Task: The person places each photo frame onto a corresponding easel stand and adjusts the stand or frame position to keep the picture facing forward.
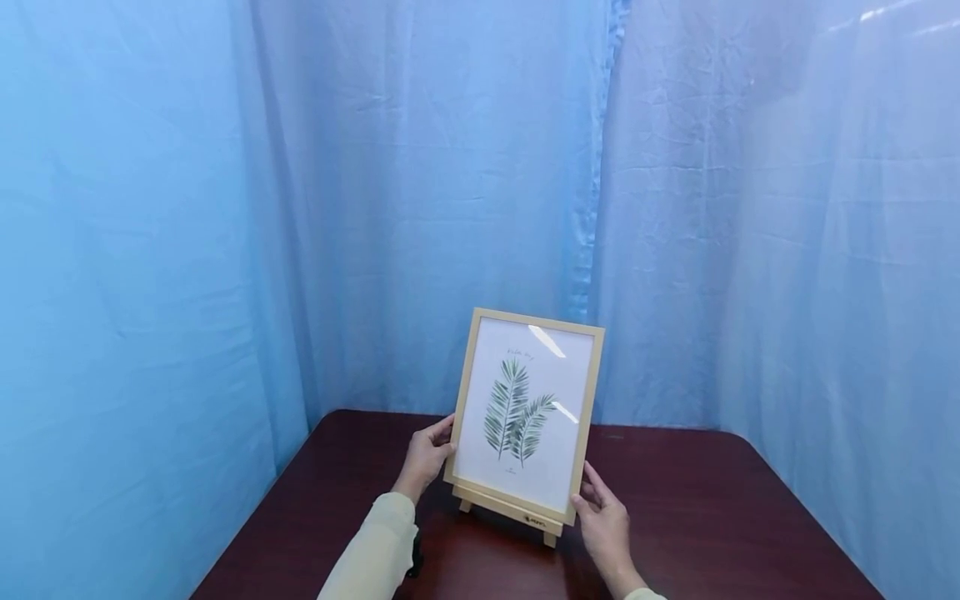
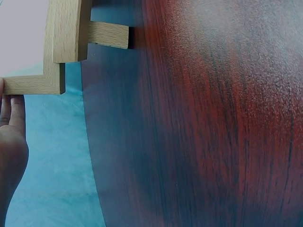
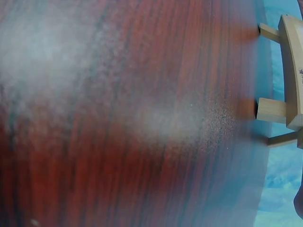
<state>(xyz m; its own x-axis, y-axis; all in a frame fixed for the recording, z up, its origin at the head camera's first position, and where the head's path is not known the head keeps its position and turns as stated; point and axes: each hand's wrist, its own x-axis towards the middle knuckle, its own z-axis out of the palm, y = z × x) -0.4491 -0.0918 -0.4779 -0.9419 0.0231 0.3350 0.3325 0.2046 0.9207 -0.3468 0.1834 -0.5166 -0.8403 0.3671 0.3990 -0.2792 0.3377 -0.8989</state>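
A light wooden picture frame [image 1: 540, 425] with a print of two green fern-like leaves leans slightly back on a small tabletop easel [image 1: 506, 505]. My left hand [image 1: 424, 458] grips the frame's left edge, thumb toward the front. On the opposite edge, lower down, my right hand [image 1: 604, 523] holds the frame with its thumb at the front corner. The left wrist view has the frame's corner [image 2: 28, 85], the easel ledge [image 2: 68, 30] and part of the left hand [image 2: 12, 146]. In the right wrist view, easel legs [image 3: 272, 110] meet the table; only a sliver of hand [image 3: 299, 201] shows.
The easel stands on a dark red-brown wood-grain table [image 1: 697, 508] with rounded far corners. Blue curtains [image 1: 450, 208] hang behind the table and along both sides. Light glares off the frame's clear front and the tabletop.
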